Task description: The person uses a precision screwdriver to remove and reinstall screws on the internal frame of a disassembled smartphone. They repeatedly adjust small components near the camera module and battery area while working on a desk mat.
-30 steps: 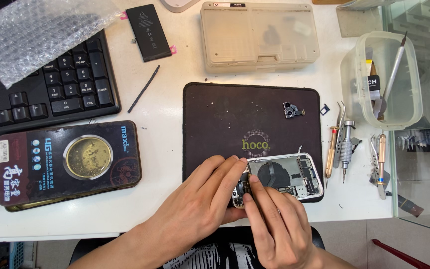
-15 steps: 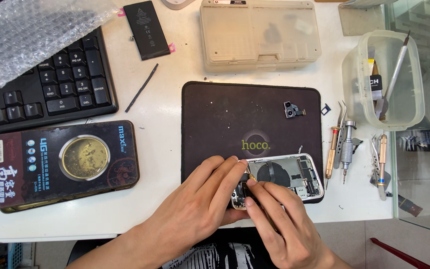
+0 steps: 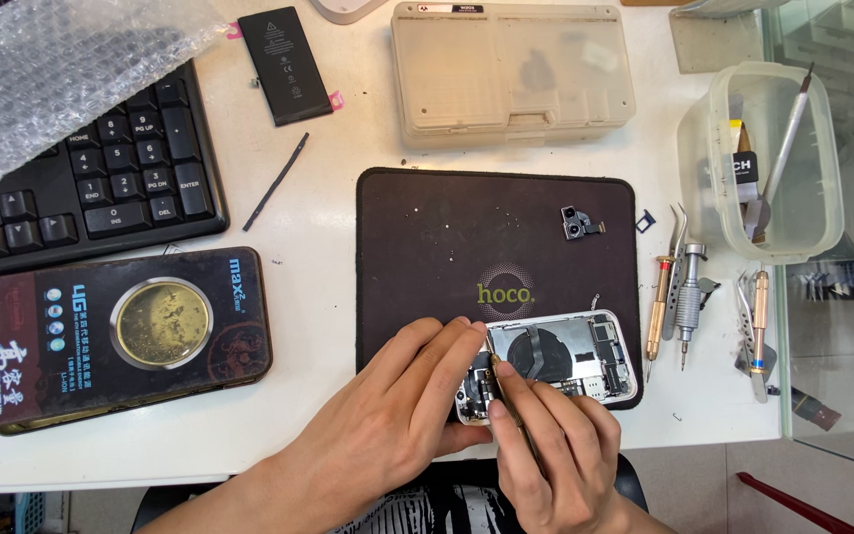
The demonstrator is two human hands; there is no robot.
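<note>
A white desk (image 3: 328, 227) carries a dark mat (image 3: 447, 237), where an opened phone (image 3: 570, 351) lies at the near edge. The left hand (image 3: 397, 415) steadies it, fingers closed on its end; the right hand (image 3: 546, 445) pinches a thin tool (image 3: 494, 361) into the internals. A battery (image 3: 285, 65) and camera module (image 3: 577, 223) already lie removed; boards remain inside.

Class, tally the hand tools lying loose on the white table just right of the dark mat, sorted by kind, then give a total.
Screwdrivers: 3
Tweezers: 2
Total: 5
</note>
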